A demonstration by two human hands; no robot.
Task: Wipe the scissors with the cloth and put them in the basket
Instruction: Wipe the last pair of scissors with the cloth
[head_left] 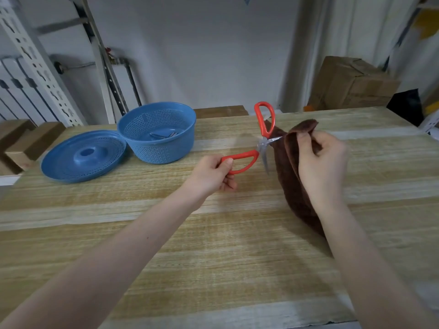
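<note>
Red-handled scissors (262,138) are held above the wooden table, spread wide open. My left hand (213,174) grips the lower red handle. The other handle points up. One blade runs right into a brown cloth (288,167); the other points down beside it. My right hand (320,160) pinches the folded cloth, which hangs down to the table. The blue perforated basket (183,122) stands at the back left of the scissors, with some metal objects lying inside.
A blue perforated lid (83,155) lies on the table left of the basket. The wooden table (213,245) stretches toward me. A cardboard box (351,84) stands behind the table at the right. Metal shelf uprights stand at the back left.
</note>
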